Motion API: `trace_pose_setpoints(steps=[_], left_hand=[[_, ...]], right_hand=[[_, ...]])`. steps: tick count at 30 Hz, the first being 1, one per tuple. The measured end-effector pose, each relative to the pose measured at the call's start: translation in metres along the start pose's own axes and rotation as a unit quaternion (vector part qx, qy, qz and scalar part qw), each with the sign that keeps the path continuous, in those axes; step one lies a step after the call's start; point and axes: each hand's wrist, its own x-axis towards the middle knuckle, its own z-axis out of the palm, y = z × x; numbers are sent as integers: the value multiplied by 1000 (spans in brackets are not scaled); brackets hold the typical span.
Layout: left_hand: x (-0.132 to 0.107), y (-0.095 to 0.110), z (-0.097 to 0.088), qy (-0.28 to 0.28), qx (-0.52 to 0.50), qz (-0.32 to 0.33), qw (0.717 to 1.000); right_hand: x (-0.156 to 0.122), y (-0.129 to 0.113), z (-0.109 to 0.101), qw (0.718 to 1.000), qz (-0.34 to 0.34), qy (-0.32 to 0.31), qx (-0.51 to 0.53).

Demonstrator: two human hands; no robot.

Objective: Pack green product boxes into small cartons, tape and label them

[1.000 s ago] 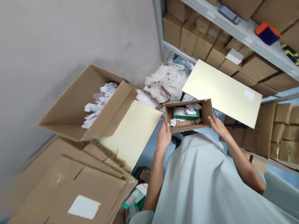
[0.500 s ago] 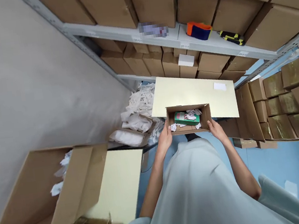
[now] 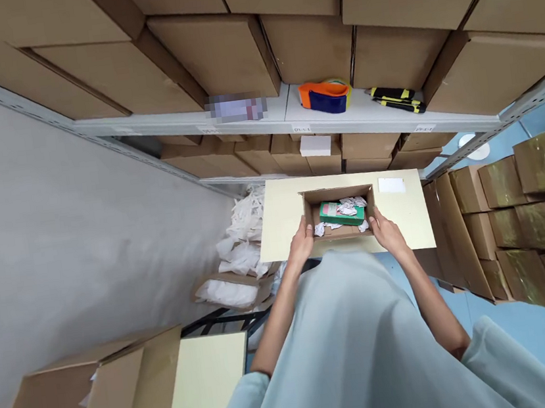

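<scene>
I hold a small open cardboard box [image 3: 342, 233] in front of me with both hands. My left hand [image 3: 301, 245] grips its left end and my right hand [image 3: 386, 234] grips its right end, fingers wrapped round the walls. Inside lie a green packet [image 3: 341, 214] and crumpled white paper scraps [image 3: 352, 203]. The box hangs over a pale yellow table top [image 3: 284, 219] that carries a white label [image 3: 391, 185].
A metal shelf [image 3: 262, 120] ahead carries large cartons, an orange-and-blue tape dispenser [image 3: 325, 96] and a black-and-yellow tool [image 3: 397, 98]. White packing waste [image 3: 245, 244] lies on the left. A big open carton [image 3: 103, 403] sits bottom left; stacked boxes [image 3: 517, 214] on the right.
I have turned right, away from the big open carton towards the shelf. The small box has stayed in both hands and now hangs over the yellow table top.
</scene>
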Motion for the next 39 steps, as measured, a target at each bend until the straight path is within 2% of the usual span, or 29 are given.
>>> trace_pose_setpoints(steps=[3, 6, 8, 11, 13, 15, 17, 18, 21, 23, 25, 28, 34, 39], left_hand=[[9, 12, -5, -25, 32, -3, 999], [13, 15, -15, -60, 57, 56, 995], [14, 15, -22, -106, 67, 90, 988], [20, 18, -25, -163, 91, 81, 979], [27, 24, -21, -121, 134, 53, 982], [36, 32, -15, -34, 186, 29, 982], [45, 40, -10, 32, 212, 33, 976], [49, 42, -9, 44, 214, 55, 974], [56, 45, -12, 24, 207, 177, 962], [56, 43, -14, -4, 213, 220, 952], [54, 39, -14, -22, 219, 211, 952], [52, 33, -10, -17, 213, 183, 960], [76, 33, 7, 25, 175, 157, 972], [83, 27, 18, 5, 126, 144, 982]], right_hand=[[13, -5, -6, 999, -26, -22, -14], [18, -4, -17, 994, -33, -101, -33], [20, -1, -26, 987, -58, -144, -33], [28, 3, -34, 986, -86, -135, -42], [37, 3, -33, 991, -77, -90, -59], [50, 0, -28, 996, -34, -36, -79], [63, -3, -22, 996, 16, 21, -86], [68, -4, -20, 995, 27, 49, -83], [78, -1, -17, 992, -26, 97, -73], [80, 4, -16, 990, -88, 86, -75], [79, 10, -12, 987, -130, 57, -73], [80, 16, 1, 990, -129, 36, -48], [90, 13, 37, 992, -77, 88, 53], [90, 9, 48, 986, -79, 130, 72]])
